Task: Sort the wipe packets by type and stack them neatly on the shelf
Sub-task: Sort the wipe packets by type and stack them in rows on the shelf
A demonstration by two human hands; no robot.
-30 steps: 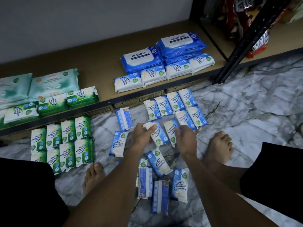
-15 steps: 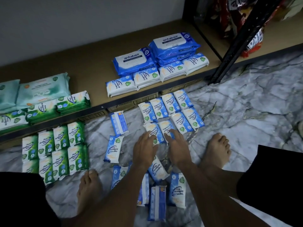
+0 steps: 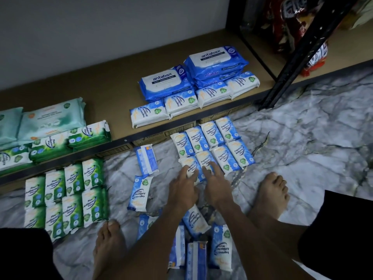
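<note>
Down on the marble floor (image 3: 302,158) just before the shelf (image 3: 113,93), the left hand (image 3: 182,188) and right hand (image 3: 217,186) grip nothing: straight fingers press a blue wipe packet (image 3: 190,166) and the neighbouring packet (image 3: 204,159), side by side in the block's outer row.

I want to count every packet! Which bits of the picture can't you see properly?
- Head view: loose blue packets nearest the camera, partly covered by both forearms.
- Pale green packs on the shelf, cut off by the left edge.
- Red bags partly behind the black post, dark and unreadable.
- Left hand and right hand: fingertips motion-blurred.
</note>
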